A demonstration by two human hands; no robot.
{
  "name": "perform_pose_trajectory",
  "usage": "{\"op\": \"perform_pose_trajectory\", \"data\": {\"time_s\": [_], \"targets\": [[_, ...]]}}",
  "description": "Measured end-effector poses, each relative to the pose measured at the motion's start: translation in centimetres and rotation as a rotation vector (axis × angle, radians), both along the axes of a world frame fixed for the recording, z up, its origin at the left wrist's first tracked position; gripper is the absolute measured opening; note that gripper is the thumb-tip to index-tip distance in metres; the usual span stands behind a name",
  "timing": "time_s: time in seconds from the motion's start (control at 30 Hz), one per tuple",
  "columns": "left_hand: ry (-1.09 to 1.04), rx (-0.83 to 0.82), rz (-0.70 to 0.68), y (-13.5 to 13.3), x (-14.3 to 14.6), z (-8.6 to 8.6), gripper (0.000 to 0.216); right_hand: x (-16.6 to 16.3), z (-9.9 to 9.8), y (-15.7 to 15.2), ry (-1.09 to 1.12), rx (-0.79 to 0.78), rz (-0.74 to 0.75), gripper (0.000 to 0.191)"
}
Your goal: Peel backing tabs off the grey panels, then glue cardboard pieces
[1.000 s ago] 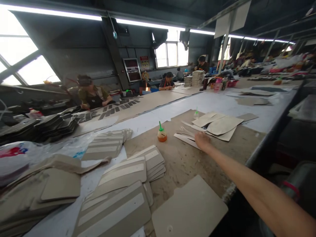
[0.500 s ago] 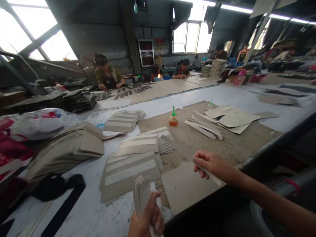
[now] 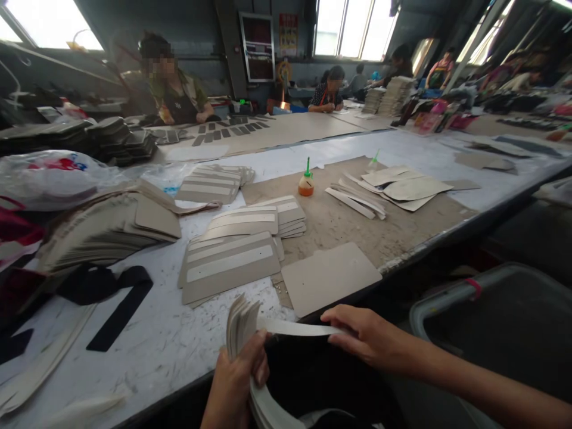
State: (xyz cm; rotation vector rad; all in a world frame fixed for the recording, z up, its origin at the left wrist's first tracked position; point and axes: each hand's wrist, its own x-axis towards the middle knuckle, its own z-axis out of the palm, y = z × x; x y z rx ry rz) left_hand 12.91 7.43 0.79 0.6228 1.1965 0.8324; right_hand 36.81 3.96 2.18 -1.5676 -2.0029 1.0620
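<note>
1. Gripping a fanned bundle of pale strips, your left hand is closed round it just off the table's near edge. The bundle's lower end curls down out of frame, so you can't see where it finishes.
2. Your right hand pinches a single strip by one end, thumb and fingers shut on it. Its other end meets the bundle, but I can't tell whether it's tucked in or only touching.
3. Under both hands it's dark, too shadowed to make anything out.
4. Right at the near edge lies a plain card panel, with stacked striped panels just beside it on the left.
5. Further in, toward the table's middle, an orange glue bottle stands upright near some loose strips.
6. Off the table on your right, a grey bin is cut off by the frame.
7. At the far edge a co-worker sits, hands too small to read.
</note>
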Motion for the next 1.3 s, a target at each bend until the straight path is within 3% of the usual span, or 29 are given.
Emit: {"op": "perform_pose_trajectory", "data": {"time_s": [0.1, 0.2, 0.27, 0.33, 0.4, 0.5, 0.6, 0.67, 0.8, 0.93, 1.13, 1.3], "targets": [[0.082, 0.041, -0.124, -0.9, 1.2, -0.2, 0.037, -0.6, 0.2, 0.1, 0.238, -0.368, -0.047, 0.033], [0.132, 0.076, -0.242, -1.1, 2.3, -0.6, 0.039, -1.3, -0.2, 0.3, 0.385, -0.487, -0.060, 0.032], [0.183, 0.133, -0.306, -0.9, 2.6, -0.6, 0.038, -1.3, -0.3, 0.8, 0.367, -0.502, -0.076, 0.029], [0.277, 0.252, -0.381, -0.5, 2.6, -0.3, 0.035, -0.8, 0.2, 1.7, 0.242, -0.416, -0.060, 0.026], [0.420, 0.413, -0.495, 0.1, 2.4, 0.4, 0.027, 0.1, 1.1, 3.4, 0.034, -0.219, -0.019, 0.025], [0.802, 0.599, -0.690, 1.4, 2.5, 1.6, 0.023, 1.4, 2.5, 6.9, -0.259, -0.003, 0.024, 0.024], [1.261, 0.739, -0.819, 3.2, 3.4, 1.9, 0.037, 1.7, 2.7, 10.5, -0.432, 0.033, 0.071, 0.024], [1.410, 0.853, -0.860, 4.4, 4.2, 1.1, 0.039, 1.4, 2.2, 12.5, -0.501, 0.029, 0.124, 0.026], [1.390, 1.077, -0.840, 6.3, 5.2, -1.7, 0.051, 0.6, 0.7, 15.1, -0.608, -0.022, 0.188, 0.027], [1.364, 1.177, -0.800, 7.0, 5.1, -3.8, 0.054, 0.3, -0.2, 16.1, -0.663, -0.060, 0.224, 0.026], [1.319, 1.216, -0.834, 7.5, 4.7, -4.5, 0.053, 0.3, -0.7, 16.1, -0.661, -0.057, 0.225, 0.027], [1.263, 1.197, -0.871, 7.7, 4.5, -4.2, 0.055, 0.1, -0.7, 16.0, -0.655, -0.078, 0.192, 0.027]]}}
